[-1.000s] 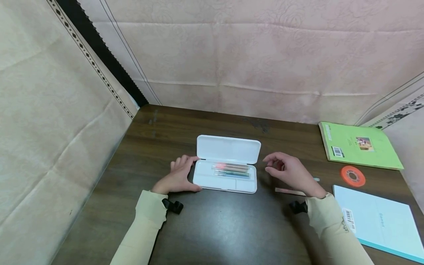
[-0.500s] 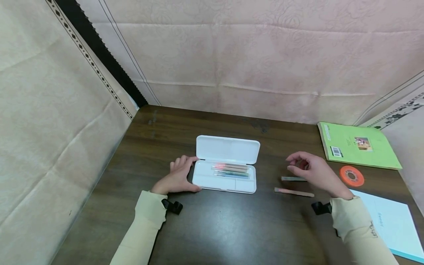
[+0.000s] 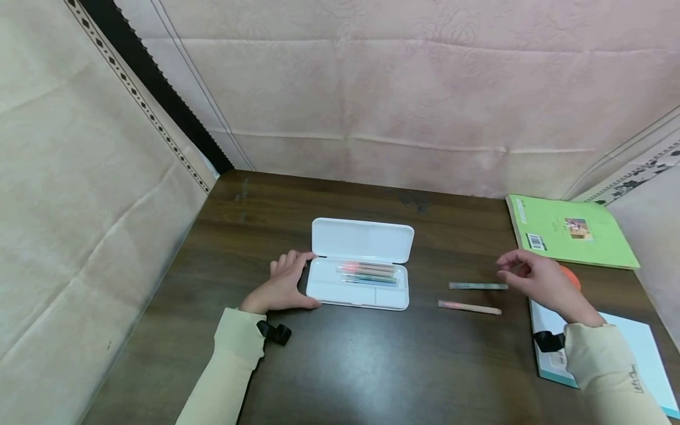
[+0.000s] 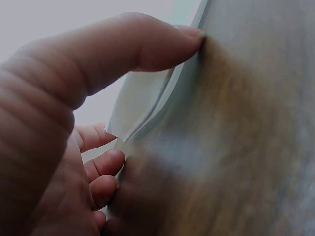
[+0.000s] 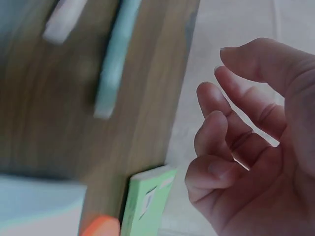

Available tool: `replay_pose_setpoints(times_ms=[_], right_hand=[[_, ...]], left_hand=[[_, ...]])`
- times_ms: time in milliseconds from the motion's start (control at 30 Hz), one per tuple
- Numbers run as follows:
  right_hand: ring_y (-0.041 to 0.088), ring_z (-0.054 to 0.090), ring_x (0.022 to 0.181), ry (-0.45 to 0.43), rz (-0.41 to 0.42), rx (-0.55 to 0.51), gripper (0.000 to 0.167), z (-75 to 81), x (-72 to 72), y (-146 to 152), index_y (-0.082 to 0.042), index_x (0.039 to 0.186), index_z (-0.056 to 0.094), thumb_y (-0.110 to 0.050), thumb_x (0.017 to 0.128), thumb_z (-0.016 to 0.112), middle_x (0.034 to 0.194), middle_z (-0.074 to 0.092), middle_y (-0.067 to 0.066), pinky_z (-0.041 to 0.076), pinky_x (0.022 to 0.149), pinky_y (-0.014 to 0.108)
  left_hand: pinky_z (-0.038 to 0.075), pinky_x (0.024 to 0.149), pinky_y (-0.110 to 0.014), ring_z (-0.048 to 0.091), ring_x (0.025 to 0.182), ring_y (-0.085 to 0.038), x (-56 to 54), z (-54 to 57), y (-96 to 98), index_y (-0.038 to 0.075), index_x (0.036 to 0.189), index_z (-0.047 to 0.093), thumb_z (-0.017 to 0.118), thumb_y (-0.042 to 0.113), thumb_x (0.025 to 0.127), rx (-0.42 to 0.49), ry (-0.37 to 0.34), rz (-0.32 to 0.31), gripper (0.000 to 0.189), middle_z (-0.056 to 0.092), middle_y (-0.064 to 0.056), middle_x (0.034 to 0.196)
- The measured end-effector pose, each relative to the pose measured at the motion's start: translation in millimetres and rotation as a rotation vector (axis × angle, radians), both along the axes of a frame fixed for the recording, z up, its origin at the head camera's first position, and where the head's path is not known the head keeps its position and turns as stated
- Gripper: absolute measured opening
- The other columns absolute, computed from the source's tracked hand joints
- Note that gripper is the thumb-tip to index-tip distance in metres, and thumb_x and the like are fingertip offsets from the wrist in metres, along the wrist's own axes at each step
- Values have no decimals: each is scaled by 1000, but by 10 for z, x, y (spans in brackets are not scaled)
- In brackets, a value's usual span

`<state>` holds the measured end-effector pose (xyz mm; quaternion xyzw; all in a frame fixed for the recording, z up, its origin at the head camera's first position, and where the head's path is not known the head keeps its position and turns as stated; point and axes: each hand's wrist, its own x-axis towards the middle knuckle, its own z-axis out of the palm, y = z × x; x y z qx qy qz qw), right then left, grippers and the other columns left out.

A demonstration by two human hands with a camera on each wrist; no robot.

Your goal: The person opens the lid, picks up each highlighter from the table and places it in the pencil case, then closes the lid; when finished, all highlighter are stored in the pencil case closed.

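Observation:
A white pencil case [image 3: 357, 299] lies with its lid raised, several pens [image 3: 369, 274] inside its tray. My left hand [image 3: 281, 289] grips the case's left end, thumb at the front corner and index finger near the hinge; the left wrist view shows the thumb [image 4: 142, 44] against the rim. Above the table, right of two loose pens, hangs my right hand [image 3: 547, 285], its fingers loosely curled around nothing. One loose pen is blue-green [image 3: 477, 286]; the other is pale pink [image 3: 470, 307] and lies nearer to me.
On the right, a green book [image 3: 600, 236] lies at the back. An orange disc [image 3: 571, 275] is partly hidden by my right hand. A light blue book [image 3: 629, 336] lies nearer, partly under my right forearm. Cloth walls rise behind and left of the table.
My right hand has moved right, away from the case, over the blue-green pen toward the orange disc. Both loose pens have come into full view. The left hand stays on the pencil case.

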<state>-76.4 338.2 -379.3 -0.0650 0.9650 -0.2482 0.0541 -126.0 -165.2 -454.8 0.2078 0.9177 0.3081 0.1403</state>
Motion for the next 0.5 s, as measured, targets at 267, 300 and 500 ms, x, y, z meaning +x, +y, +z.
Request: replay_pose_setpoints(times_ms=[267,300,500], right_hand=[[17,55,72,-74,-12,94,23,-172,-6,138,-2,108,65,-12,88,68,97,69,13,46,58,26],[17,55,73,-82,-13,96,23,-188,-8,146,-2,108,65,-12,88,68,97,68,13,47,59,26],[20,57,78,-125,-5,98,19,-283,-45,150,-4,104,65,-9,86,69,95,67,12,48,65,32]], left_hand=[[21,85,-42,34,108,-25,12,17,2,16,145,36,86,49,66,12,-2,4,99,44,-10,124],[21,85,-42,34,108,-25,12,20,5,15,145,37,86,49,66,14,-2,3,99,44,-10,124],[21,85,-42,34,107,-24,13,7,-2,16,145,36,86,48,66,14,6,-3,98,44,-9,123]])
